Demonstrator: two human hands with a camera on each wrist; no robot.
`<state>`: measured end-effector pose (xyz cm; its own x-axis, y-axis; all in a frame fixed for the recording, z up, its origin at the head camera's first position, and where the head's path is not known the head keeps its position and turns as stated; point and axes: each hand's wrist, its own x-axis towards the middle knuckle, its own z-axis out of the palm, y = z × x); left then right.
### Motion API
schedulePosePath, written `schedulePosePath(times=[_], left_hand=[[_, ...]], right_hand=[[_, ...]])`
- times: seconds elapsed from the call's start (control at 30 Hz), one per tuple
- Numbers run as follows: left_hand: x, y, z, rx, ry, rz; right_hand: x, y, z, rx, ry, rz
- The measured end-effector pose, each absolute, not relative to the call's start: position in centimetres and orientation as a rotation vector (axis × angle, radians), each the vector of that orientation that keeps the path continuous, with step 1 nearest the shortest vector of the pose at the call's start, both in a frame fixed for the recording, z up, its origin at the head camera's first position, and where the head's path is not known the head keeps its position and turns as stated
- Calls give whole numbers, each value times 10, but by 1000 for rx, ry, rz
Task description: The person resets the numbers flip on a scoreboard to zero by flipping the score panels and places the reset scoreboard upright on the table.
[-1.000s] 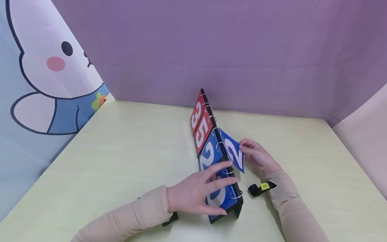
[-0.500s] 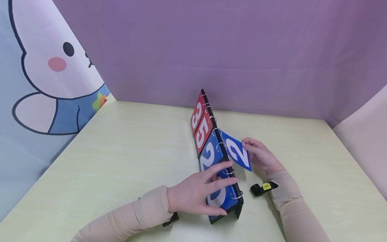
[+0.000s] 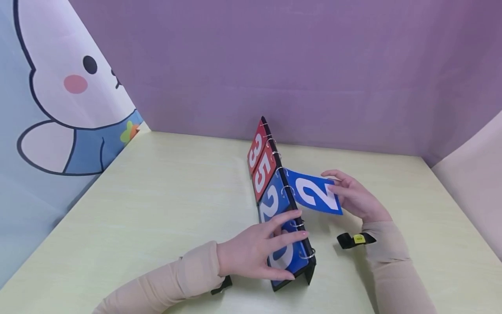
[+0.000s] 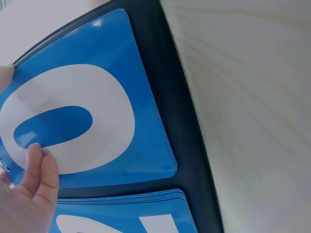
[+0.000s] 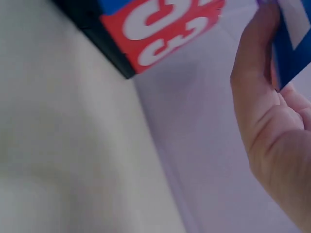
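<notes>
A tabletop flip scoreboard (image 3: 263, 169) stands like a tent, its number cards hung on metal rings along the black top edge. My left hand (image 3: 256, 250) holds its near end, fingers reaching the top edge and thumb by the end. In the left wrist view, two fingertips touch the blue 0 card (image 4: 109, 121). My right hand (image 3: 357, 196) pinches the outer edge of a blue 2 card (image 3: 313, 192), flipped out to the right of the top edge and nearly level. Another blue 2 card (image 3: 270, 198) hangs on the left face, beside red cards 5 and 3.
The pale table (image 3: 188, 183) spreads on both sides of the scoreboard. A purple cloth wall (image 3: 298, 74) rises behind, with a cartoon-print sheet (image 3: 74, 109) at the left. Black straps (image 3: 353, 240) with a yellow label hang at the right wrist.
My right hand has moved right and slightly up, swinging the blue 2 card outward from steeply hanging to nearly level. The left hand and the scoreboard have stayed in place.
</notes>
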<state>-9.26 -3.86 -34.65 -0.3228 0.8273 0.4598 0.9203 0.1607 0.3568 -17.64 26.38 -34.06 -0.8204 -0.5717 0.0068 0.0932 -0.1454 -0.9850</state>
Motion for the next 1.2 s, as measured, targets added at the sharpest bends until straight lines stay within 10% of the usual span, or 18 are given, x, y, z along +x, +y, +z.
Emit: schedulePosePath(times=[1.2], left_hand=[[-93, -38, -348, -1733, -2257, -907]], right_hand=[[-119, 226, -265, -885, 1982, -2342]])
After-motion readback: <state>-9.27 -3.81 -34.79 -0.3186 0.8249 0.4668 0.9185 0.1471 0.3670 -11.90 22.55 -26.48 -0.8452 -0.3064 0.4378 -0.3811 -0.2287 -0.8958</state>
